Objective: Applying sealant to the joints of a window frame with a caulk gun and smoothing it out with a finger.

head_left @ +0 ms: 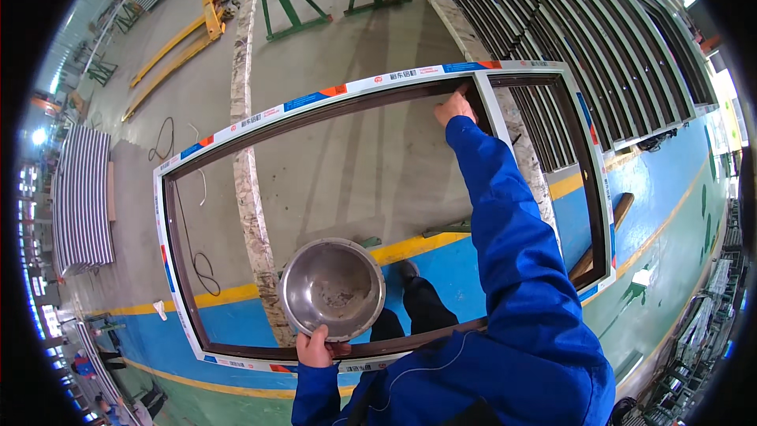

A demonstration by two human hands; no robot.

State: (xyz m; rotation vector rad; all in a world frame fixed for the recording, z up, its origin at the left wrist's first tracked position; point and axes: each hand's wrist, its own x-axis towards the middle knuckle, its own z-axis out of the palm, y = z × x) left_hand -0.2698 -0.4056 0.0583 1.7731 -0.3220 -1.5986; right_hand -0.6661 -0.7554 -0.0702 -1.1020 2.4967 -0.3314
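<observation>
My left hand [315, 347] grips the near rim of a round metal bowl [303, 284], thumb over the edge. A grey, stained residue lies in the bowl's bottom. The bowl is over the near side of a large rectangular window frame [284, 106], dark inside and covered with white, blue and red protective film. My right hand [456, 109] reaches to the far inner corner, beside the upright divider [495, 110]. Its index finger points at the corner and the other fingers are curled; whether anything small is in them is hidden.
The frame lies across two long, film-wrapped supports [251, 213]. Green metal stands [288, 4] and a yellow pallet truck [181, 43] are beyond it. Stacked dark profiles [583, 39] fill the far right; striped profiles [83, 197] are at left. A wooden beam [623, 209] lies right.
</observation>
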